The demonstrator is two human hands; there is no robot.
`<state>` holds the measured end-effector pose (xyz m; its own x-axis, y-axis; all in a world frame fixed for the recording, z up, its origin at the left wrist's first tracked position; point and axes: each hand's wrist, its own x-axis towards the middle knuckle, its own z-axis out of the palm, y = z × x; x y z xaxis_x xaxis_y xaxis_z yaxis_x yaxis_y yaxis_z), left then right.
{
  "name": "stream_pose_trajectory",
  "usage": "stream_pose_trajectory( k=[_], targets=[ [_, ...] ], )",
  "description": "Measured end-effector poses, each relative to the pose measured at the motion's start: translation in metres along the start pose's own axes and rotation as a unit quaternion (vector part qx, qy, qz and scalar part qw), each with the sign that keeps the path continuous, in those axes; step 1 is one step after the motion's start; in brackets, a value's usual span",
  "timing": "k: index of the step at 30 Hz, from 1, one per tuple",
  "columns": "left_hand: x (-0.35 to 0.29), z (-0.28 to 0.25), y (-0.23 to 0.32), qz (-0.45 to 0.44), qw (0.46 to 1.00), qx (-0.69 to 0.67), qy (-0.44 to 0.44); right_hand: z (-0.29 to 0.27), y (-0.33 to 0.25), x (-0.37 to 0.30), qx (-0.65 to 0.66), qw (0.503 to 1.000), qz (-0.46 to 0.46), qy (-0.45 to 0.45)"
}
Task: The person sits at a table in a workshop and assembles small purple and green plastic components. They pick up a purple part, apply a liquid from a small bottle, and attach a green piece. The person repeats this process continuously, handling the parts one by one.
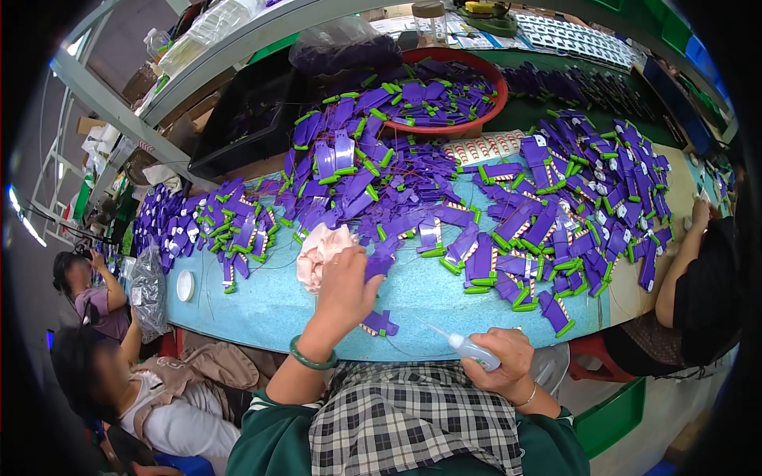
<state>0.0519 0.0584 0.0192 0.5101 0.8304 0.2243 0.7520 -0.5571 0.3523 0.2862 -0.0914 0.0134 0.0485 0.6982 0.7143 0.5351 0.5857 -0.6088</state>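
Note:
My right hand (506, 361) is wrapped round a small translucent squeeze bottle (474, 351), whose thin needle tip points up and left over the table. At the middle of the table, my left hand (343, 289) has a purple plastic piece (382, 260) between its thumb and fingers. Its fingertips are partly hidden. A crumpled pale pink cloth (319, 252) lies against that hand on its left side. Just below, near the table's front edge, rests another purple piece (381, 323) with a striped strip.
Purple pieces with green ends (548, 230) are heaped on the right, and more fill a red basin (502, 87) behind. A white round lid (185, 285) and a grey plastic bag (148, 289) lie left. People sit at the left (171, 408) and right (702, 278).

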Motion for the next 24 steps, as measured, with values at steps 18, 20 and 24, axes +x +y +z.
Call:
stream_pose_trajectory(
  k=[18, 20, 24],
  targets=[
    [-0.022, -0.014, -0.007, -0.019, 0.975, -0.220, -0.015, 0.000, -0.004, 0.001, -0.027, 1.000, -0.001, -0.003],
    [-0.024, -0.047, -0.010, 0.006, 0.961, -0.264, -0.085, 0.001, -0.004, -0.001, -0.026, 1.000, -0.005, 0.013],
    [-0.037, -0.048, -0.026, 0.165, 0.955, -0.122, -0.216, 0.004, -0.008, 0.000, -0.050, 0.998, -0.009, 0.021]
  ],
)
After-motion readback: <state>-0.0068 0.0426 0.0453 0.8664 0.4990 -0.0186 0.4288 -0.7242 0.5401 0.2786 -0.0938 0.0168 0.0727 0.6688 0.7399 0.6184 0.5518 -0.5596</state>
